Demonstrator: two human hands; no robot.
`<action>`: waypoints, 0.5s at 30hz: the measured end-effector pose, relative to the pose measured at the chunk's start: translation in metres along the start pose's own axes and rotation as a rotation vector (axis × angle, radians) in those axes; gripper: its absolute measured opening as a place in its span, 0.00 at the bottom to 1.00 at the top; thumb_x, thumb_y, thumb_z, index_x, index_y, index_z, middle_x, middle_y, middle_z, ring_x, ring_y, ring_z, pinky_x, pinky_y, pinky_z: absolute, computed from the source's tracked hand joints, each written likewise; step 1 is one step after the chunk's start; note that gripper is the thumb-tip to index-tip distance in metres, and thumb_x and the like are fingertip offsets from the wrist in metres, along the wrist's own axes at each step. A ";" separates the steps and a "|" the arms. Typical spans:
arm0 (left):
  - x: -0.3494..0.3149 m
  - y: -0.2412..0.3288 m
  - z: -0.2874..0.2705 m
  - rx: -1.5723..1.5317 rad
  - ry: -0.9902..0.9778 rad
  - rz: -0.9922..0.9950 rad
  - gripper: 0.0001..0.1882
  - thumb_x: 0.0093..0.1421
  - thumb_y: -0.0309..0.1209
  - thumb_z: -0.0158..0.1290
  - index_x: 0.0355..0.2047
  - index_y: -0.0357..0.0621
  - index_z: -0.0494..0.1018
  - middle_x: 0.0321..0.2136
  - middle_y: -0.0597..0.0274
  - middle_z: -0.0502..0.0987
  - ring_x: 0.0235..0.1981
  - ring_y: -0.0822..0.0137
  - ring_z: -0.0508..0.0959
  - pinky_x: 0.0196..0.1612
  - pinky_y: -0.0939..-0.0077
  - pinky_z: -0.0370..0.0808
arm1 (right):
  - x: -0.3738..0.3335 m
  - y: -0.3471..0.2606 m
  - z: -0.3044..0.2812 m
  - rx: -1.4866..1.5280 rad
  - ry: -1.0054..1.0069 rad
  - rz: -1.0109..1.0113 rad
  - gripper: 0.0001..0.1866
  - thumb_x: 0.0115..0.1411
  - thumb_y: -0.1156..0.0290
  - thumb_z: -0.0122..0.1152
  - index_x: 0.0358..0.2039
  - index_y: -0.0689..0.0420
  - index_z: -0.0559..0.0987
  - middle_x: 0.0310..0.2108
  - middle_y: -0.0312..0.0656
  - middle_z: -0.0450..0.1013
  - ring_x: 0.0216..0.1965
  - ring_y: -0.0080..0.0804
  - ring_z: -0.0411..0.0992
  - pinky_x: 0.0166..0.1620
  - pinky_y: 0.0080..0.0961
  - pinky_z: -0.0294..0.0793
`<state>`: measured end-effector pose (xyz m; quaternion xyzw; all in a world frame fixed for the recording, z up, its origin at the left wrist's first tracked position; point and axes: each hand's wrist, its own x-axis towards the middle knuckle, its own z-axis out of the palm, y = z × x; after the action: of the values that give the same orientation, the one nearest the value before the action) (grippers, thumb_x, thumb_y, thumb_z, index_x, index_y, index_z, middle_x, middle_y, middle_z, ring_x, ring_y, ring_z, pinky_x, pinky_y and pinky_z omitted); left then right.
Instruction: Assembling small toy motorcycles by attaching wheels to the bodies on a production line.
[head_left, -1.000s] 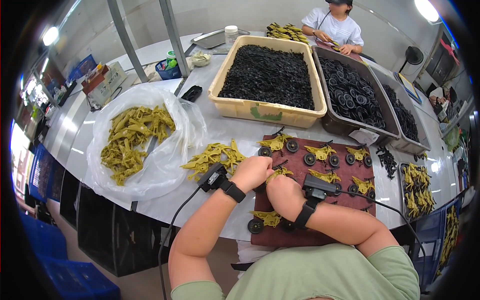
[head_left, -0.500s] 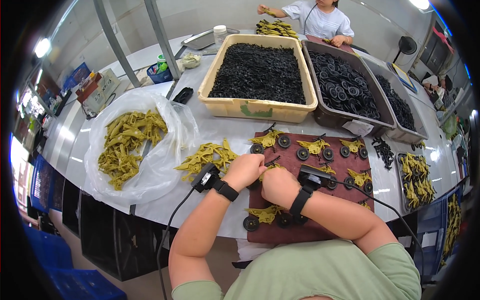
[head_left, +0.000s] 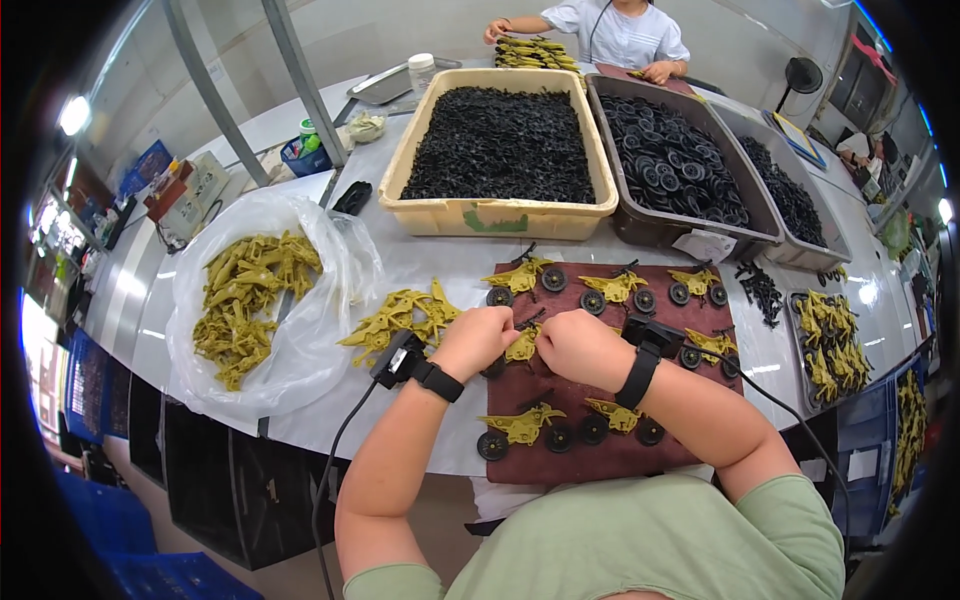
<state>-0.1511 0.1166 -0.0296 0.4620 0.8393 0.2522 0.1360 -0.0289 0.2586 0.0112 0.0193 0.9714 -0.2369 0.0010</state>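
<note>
Hands are both busy over the dark red rectangular work mat: left hand and right hand are curled in close together, pinching one olive-yellow plastic toy body between them, just above the mat. Looks like mid-assembly, fitting a small black plastic wheel on, so it probably needs a firm push next, then a spot beside the finished ones

Green short-sleeved shirt, 2 black cabled wristbands on bare forearms.
</note>
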 end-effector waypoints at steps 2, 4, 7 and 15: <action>0.000 0.001 0.000 0.005 -0.001 0.000 0.10 0.54 0.34 0.57 0.26 0.39 0.73 0.23 0.50 0.77 0.27 0.50 0.77 0.31 0.61 0.72 | -0.001 0.002 0.005 0.018 -0.005 -0.003 0.14 0.54 0.68 0.53 0.20 0.66 0.78 0.22 0.58 0.73 0.27 0.54 0.75 0.34 0.42 0.76; 0.000 -0.001 0.001 0.011 0.002 0.005 0.10 0.54 0.34 0.57 0.26 0.39 0.73 0.23 0.49 0.77 0.27 0.50 0.77 0.31 0.61 0.72 | -0.003 -0.003 0.007 0.038 -0.013 -0.007 0.14 0.54 0.68 0.53 0.20 0.65 0.78 0.22 0.58 0.74 0.27 0.54 0.75 0.34 0.43 0.76; 0.000 0.000 0.002 0.017 0.014 -0.007 0.10 0.54 0.34 0.57 0.26 0.39 0.73 0.23 0.49 0.77 0.27 0.49 0.77 0.31 0.61 0.72 | -0.007 -0.017 0.011 -0.049 -0.060 0.034 0.14 0.53 0.65 0.55 0.21 0.63 0.79 0.21 0.54 0.74 0.26 0.51 0.74 0.34 0.41 0.75; -0.003 0.001 0.002 0.013 0.033 0.007 0.11 0.56 0.34 0.56 0.26 0.37 0.73 0.22 0.49 0.76 0.27 0.50 0.77 0.31 0.62 0.72 | -0.009 -0.021 0.027 -0.124 -0.064 0.024 0.07 0.49 0.74 0.54 0.25 0.62 0.79 0.23 0.54 0.75 0.29 0.47 0.77 0.32 0.39 0.78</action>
<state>-0.1481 0.1153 -0.0310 0.4616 0.8414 0.2549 0.1182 -0.0206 0.2273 -0.0027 0.0234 0.9833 -0.1769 0.0362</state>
